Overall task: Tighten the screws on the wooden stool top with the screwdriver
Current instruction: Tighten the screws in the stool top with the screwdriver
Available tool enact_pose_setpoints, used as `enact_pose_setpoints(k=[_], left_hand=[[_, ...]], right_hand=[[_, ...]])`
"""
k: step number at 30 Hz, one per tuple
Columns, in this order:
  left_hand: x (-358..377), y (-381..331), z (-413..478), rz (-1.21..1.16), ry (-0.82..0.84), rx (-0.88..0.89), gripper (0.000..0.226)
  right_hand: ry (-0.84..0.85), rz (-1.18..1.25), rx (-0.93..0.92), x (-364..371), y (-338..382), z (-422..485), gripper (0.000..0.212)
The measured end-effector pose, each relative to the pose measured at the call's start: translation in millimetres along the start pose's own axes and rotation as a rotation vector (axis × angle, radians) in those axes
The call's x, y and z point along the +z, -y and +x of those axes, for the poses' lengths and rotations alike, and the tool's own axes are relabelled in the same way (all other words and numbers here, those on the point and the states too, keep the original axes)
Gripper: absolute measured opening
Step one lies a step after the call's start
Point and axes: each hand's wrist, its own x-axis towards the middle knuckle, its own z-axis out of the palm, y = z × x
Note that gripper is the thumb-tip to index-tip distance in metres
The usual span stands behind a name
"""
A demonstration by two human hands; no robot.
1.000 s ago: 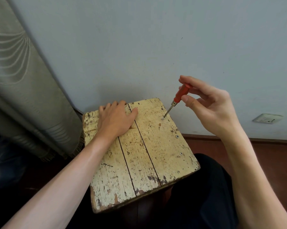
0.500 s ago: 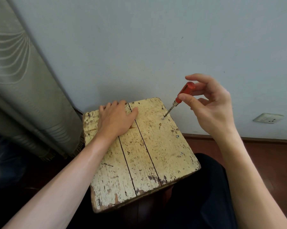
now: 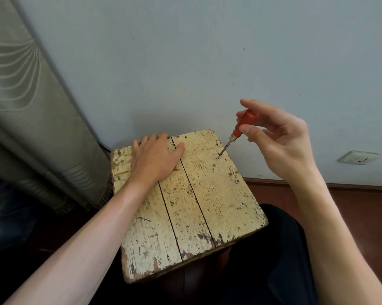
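The wooden stool top (image 3: pixel 185 201) is three worn, cream-painted planks. My left hand (image 3: pixel 156 157) lies flat on its far left part, palm down, fingers spread. My right hand (image 3: pixel 278 139) pinches the red handle of a small screwdriver (image 3: pixel 240 128) between thumb and fingers. The tool leans, and its metal tip sits in the far screw (image 3: pixel 217 157) on the right plank. Two more screws (image 3: pixel 237 181) (image 3: pixel 242 204) show along the right edge, nearer me.
A pale wall stands just behind the stool, with a wall socket (image 3: pixel 358 158) low at the right. A grey-green curtain (image 3: pixel 31 119) hangs at the left. Dark trousers (image 3: pixel 262 260) and brown floor (image 3: pixel 362 208) lie under and right of the stool.
My right fingers have shifted around the red handle, rolling it, while the tip stays on the same screw. The left hand has not moved.
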Motion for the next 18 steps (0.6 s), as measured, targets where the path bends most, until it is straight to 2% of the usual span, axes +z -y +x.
enact_pose_setpoints(k=[5,9,15,18], left_hand=[[0,1,0,-0.008,-0.007,0.002,0.074],[-1,0,0,-0.011,-0.004,0.003,0.073],[-1,0,0,-0.008,0.004,0.002,0.073],[-1,0,0,-0.004,0.007,0.000,0.073]], right_hand=[[-0.113,-0.067,-0.010,7,0,0,0.042],[-0.123,-0.082,-0.016,7,-2,-2,0.043],[0.128,-0.079,-0.042,-12,-3,-2,0.049],[0.152,-0.004,-0.015,-13,-4,-1,0.051]])
